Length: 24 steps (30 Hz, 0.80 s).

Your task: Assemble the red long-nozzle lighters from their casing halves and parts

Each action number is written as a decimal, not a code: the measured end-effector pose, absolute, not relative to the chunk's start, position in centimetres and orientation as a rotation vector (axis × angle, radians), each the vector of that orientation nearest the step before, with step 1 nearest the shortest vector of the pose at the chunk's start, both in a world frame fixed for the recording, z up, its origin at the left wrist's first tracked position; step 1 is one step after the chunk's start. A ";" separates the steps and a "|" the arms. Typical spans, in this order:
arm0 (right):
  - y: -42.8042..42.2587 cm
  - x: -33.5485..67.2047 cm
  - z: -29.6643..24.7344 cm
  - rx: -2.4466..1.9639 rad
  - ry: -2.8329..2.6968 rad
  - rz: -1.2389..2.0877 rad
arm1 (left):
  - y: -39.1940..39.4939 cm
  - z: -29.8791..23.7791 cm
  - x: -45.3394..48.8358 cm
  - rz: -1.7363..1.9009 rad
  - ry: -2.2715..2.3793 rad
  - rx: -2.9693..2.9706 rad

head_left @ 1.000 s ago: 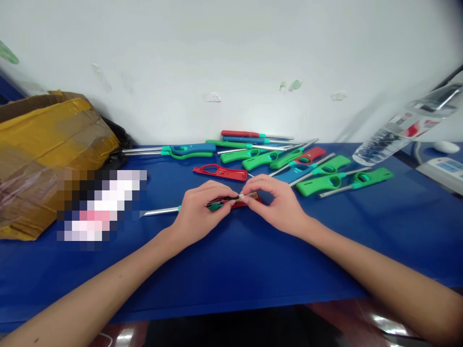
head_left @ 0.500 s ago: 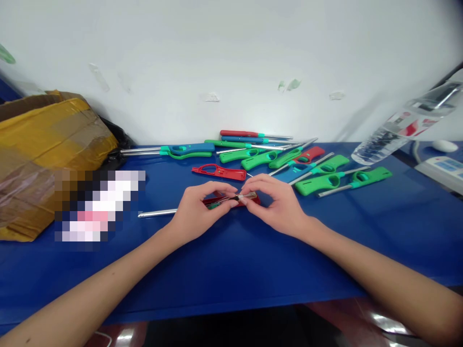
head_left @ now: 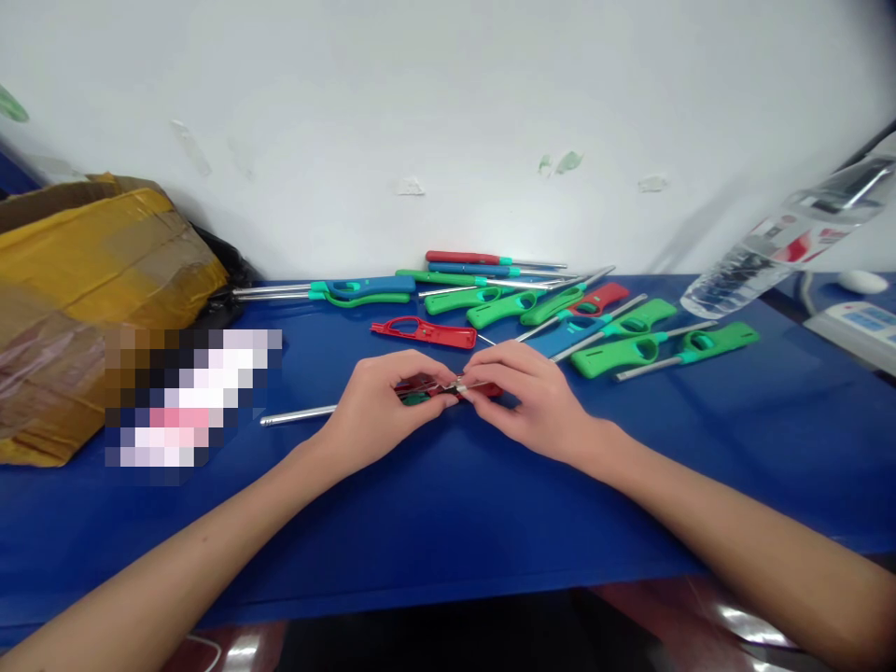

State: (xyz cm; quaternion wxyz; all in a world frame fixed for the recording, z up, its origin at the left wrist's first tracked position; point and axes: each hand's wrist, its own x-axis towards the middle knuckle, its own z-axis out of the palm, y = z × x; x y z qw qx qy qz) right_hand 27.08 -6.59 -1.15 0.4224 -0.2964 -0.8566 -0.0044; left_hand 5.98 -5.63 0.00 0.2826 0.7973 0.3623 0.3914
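An opened red stick lighter (head_left: 488, 390) lies under my fingers, its silver tube (head_left: 298, 415) pointing left and its inner parts exposed. My left hand (head_left: 388, 406) pinches with thumb and fingertips at a small dark part in the middle of the lighter. My right hand (head_left: 528, 397) meets it there, its fingertips closed on the front end of the lighter's small clear fuel tank. Both hands hide most of the red shell. Just behind them lies the loose red shell half (head_left: 446, 335), apart from both hands.
Several green, blue and red stick lighters (head_left: 616, 355) lie along the back of the blue table (head_left: 434, 523), near the white wall. A taped cardboard box (head_left: 91, 317) stands on the left. At the right are a water bottle (head_left: 777, 238) and a white device (head_left: 858, 327).
The opened lighter and its tube have shifted slightly left. My right fingers have moved a little left and now cover more of the clear tank.
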 end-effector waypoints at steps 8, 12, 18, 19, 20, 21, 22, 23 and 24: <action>-6.4 27.3 -1.4 -0.771 -2.117 0.050 | -5.4 -0.1 5.7 1.116 0.931 2.243; -6.3 27.3 -1.5 -0.772 -2.120 0.036 | -5.5 -0.6 5.7 1.159 0.913 2.351; -6.3 27.2 -1.5 -0.763 -2.114 0.044 | -5.6 -1.6 5.6 1.247 0.781 2.595; -6.3 27.2 -1.5 -0.765 -2.112 0.045 | -5.5 -1.7 5.6 1.244 0.773 2.623; -6.3 27.2 -1.5 -0.766 -2.110 0.045 | -5.5 -1.8 5.6 1.243 0.767 2.650; -6.3 27.2 -1.5 -0.766 -2.109 0.046 | -5.5 -1.8 5.5 1.243 0.760 2.674; -6.4 27.2 -1.5 -0.765 -2.108 0.046 | -5.4 -1.9 5.4 1.246 0.756 2.695; -6.5 27.2 -1.5 -0.764 -2.107 0.047 | -5.4 -1.9 5.4 1.249 0.752 2.715; -6.5 27.2 -1.5 -0.762 -2.106 0.047 | -5.4 -1.9 5.3 1.254 0.750 2.732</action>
